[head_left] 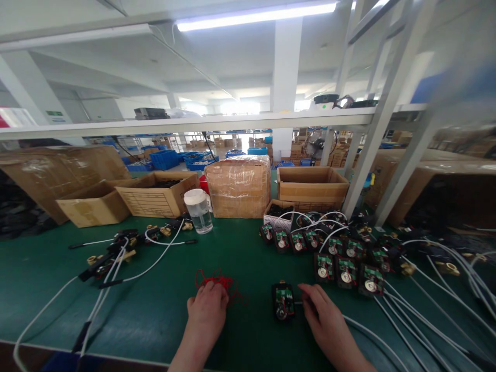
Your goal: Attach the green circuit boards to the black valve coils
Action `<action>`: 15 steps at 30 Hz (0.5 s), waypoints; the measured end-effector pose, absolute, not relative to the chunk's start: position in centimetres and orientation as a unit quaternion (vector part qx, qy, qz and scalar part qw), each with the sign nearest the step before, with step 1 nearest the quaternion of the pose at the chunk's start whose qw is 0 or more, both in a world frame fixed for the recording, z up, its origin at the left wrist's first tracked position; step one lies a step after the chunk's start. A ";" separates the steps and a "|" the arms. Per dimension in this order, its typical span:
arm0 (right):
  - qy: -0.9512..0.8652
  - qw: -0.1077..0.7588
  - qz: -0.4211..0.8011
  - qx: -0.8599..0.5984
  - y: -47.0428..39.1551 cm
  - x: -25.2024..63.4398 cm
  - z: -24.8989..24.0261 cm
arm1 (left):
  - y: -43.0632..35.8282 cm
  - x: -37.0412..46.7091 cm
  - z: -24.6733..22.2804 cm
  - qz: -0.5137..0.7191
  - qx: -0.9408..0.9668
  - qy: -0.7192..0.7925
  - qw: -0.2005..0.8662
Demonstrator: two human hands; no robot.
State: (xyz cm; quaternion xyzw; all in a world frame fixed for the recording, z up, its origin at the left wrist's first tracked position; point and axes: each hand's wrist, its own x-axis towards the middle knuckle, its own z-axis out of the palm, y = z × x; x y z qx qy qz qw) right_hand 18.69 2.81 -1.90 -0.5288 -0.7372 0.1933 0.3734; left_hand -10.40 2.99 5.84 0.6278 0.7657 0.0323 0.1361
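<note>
A loose tangle of thin red wires (217, 279) lies on the green table, and my left hand (208, 305) rests on its near edge with the fingers curled down into it. Right of that, a black housing with a green circuit board (284, 302) lies face up on the table. Close beside its right edge is my right hand (320, 310), fingers bent and close together over the white cable (368, 326) that leaves the housing. The fingertips partly hide the cable.
Several similar housings (346, 272) with white cables spread over the right side. Brass-fitted assemblies (127, 248) lie at the left. A clear bottle (199, 213), a small box (278, 219) and cardboard boxes (240, 188) line the back below a shelf (232, 123).
</note>
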 end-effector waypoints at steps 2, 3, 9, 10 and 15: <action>-0.736 0.372 0.195 -0.531 2.8 18.7 -1.8 | 2.8 -10.3 6.7 0.055 0.634 0.761 0.129; -0.736 0.370 0.197 -0.531 2.8 18.7 -1.7 | 2.6 -10.3 7.3 0.082 0.638 0.754 0.131; -0.736 0.377 0.197 -0.527 2.8 18.7 -1.6 | 2.1 -11.0 10.5 0.299 0.648 0.667 0.212; -0.734 0.382 0.195 -0.527 2.9 18.7 -1.7 | 2.0 -11.0 10.8 0.307 0.648 0.659 0.227; -0.725 0.406 0.194 -0.521 2.7 18.5 -0.9 | 2.0 -9.4 12.0 0.278 0.661 0.630 0.300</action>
